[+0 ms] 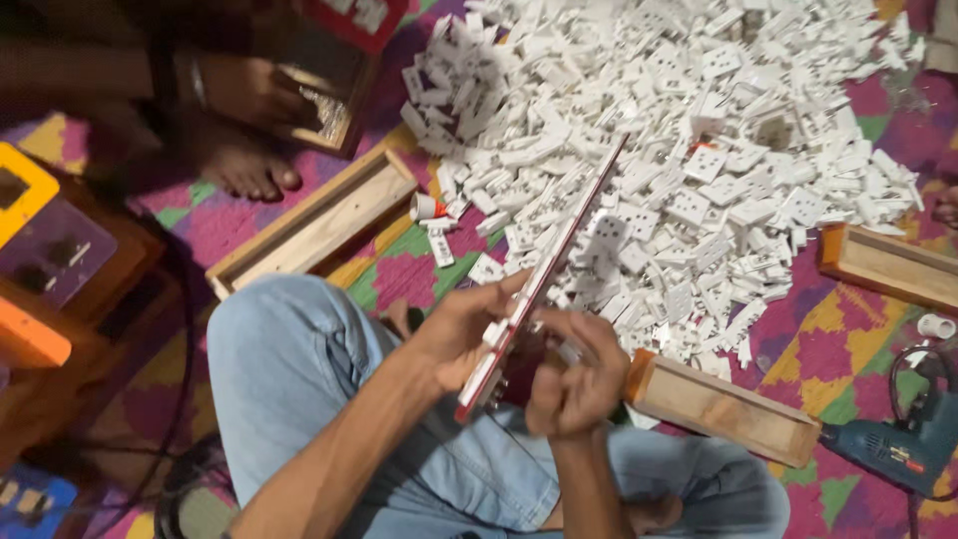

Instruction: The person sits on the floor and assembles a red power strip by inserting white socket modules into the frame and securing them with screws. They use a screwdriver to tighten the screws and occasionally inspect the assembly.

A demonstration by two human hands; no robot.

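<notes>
My left hand [461, 329] grips the near end of a long thin red-and-white strip [569, 235] that slants up to the right over the pile. My right hand [577, 374] is curled against the same end of the strip from the right, fingers closed on it or on a small piece there; which one is hidden. A big heap of white plastic socket parts [689, 150] covers the mat beyond my hands. I sit in blue jeans [289, 359].
Wooden trays lie at left [314, 220], near right [723, 407] and far right [888, 265]. A blue power drill [903, 444] rests at the right edge. Another person's bare foot [244, 165] and hand are at upper left, by a red box [354, 20].
</notes>
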